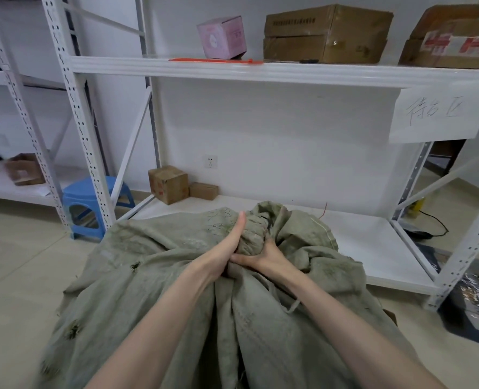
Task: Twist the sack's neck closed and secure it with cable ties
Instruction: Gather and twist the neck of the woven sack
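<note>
Head view — left hand (224, 255) and right hand (269, 257) grip sack neck (253, 234), fingers hidden.

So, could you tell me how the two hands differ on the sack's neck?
The left hand grips the neck from its left, the right hand from its right. The left thumb points straight up the neck; the right thumb lies across, low. Both grip the sack.

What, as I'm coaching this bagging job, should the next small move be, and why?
Probably keep the left hand gripping the sack's neck and free the right hand to reach for the orange cable ties on the shelf: both hands grip the bunched neck, and no tie shows on it.
</note>
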